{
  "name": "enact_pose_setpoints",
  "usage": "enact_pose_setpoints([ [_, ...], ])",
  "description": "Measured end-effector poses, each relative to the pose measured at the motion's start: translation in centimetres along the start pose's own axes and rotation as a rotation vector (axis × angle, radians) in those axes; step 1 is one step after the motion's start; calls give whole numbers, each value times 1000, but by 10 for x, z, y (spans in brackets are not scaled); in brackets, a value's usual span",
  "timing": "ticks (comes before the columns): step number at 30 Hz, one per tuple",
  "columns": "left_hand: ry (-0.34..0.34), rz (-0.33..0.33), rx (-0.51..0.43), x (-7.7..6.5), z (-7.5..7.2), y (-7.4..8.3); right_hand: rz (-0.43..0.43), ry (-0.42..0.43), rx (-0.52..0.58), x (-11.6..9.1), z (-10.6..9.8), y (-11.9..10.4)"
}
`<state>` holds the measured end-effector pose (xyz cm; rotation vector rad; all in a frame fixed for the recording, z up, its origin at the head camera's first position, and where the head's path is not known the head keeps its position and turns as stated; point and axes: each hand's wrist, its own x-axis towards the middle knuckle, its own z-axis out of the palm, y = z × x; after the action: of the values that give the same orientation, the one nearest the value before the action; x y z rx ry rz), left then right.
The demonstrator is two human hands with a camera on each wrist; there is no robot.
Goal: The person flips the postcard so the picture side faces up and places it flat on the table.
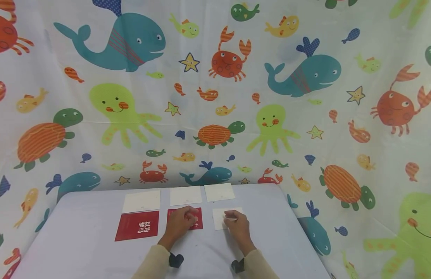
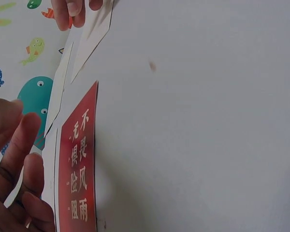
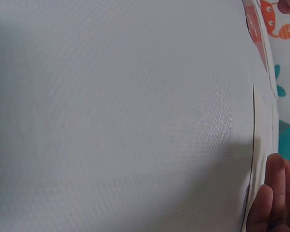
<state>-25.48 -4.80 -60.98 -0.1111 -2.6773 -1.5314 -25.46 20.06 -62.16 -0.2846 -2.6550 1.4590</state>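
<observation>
My left hand [image 1: 180, 224] hovers over the middle red card [image 1: 200, 224], covering its left part, with fingers loosely bent and nothing between them. In the left wrist view that red card [image 2: 78, 164] shows pale printed characters, and the fingers [image 2: 26, 140] stand to one side of it. Over the right part of a white card [image 1: 219, 221] in the front row is my right hand [image 1: 238, 226], its fingers relaxed and holding nothing. The right wrist view has these fingers [image 3: 276, 188] overlapping the white card [image 3: 262, 125].
Another red card [image 1: 131, 228] with white characters lies at the left of the front row. Behind are three white cards: left [image 1: 142, 201], middle [image 1: 185, 196] and right [image 1: 220, 192]. A white-covered table [image 1: 83, 232] bears them, before a sea-animal curtain [image 1: 201, 46].
</observation>
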Motion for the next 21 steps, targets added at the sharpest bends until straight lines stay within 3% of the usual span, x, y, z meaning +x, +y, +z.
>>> enact_pose_setpoints([
  [21, -45, 9, 0, 6, 9, 8, 33, 29, -2, 4, -6, 1],
])
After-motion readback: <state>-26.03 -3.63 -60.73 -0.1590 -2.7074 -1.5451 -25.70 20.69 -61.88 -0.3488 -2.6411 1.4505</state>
